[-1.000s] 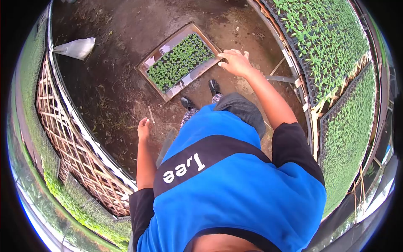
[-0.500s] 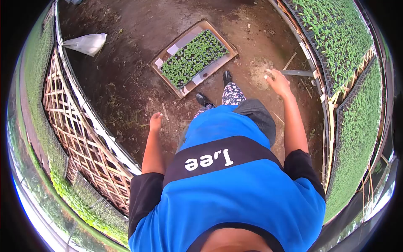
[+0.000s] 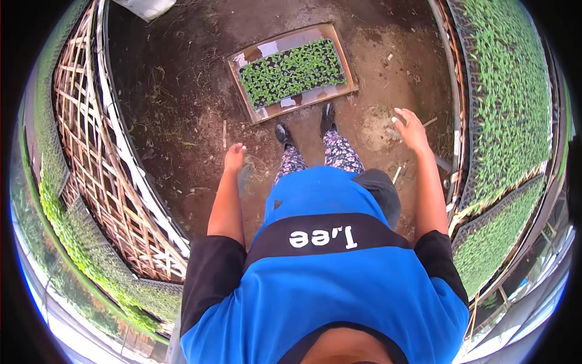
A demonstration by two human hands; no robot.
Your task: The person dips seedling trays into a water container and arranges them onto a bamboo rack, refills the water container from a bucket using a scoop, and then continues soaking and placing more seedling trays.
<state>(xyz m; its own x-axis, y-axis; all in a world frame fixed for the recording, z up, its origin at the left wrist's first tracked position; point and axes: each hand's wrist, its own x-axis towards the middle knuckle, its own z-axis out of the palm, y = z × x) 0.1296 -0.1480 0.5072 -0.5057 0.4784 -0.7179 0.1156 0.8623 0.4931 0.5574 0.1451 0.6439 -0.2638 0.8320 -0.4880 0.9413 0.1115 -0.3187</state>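
Note:
My left hand (image 3: pixel 234 158) hangs beside my body above the bare soil. Its fingers are loosely bent with the thumb apart, and nothing shows in it. On the other side my right hand (image 3: pixel 410 130) is held out over the ground, thumb and fingers spread, holding nothing. Ahead of my boots lies a seedling tray (image 3: pixel 294 71) full of small green leafy plants. It rests inside a shallow rectangular basin (image 3: pixel 285 109) with a brown rim and a shiny, wet-looking bottom. Neither hand touches the tray or the basin.
Seedling beds (image 3: pixel 506 91) raised on a frame run along my right. To my left stands a bamboo lattice rack (image 3: pixel 103 151) with a pale edge rail (image 3: pixel 124 136). A white sack (image 3: pixel 145 6) shows at the top left. Loose sticks lie on the soil floor (image 3: pixel 182 115).
My view has turned, so the basin and its tray appear more level and slightly right. My feet stand more squarely before it. My left hand has risen slightly; both hands remain empty.

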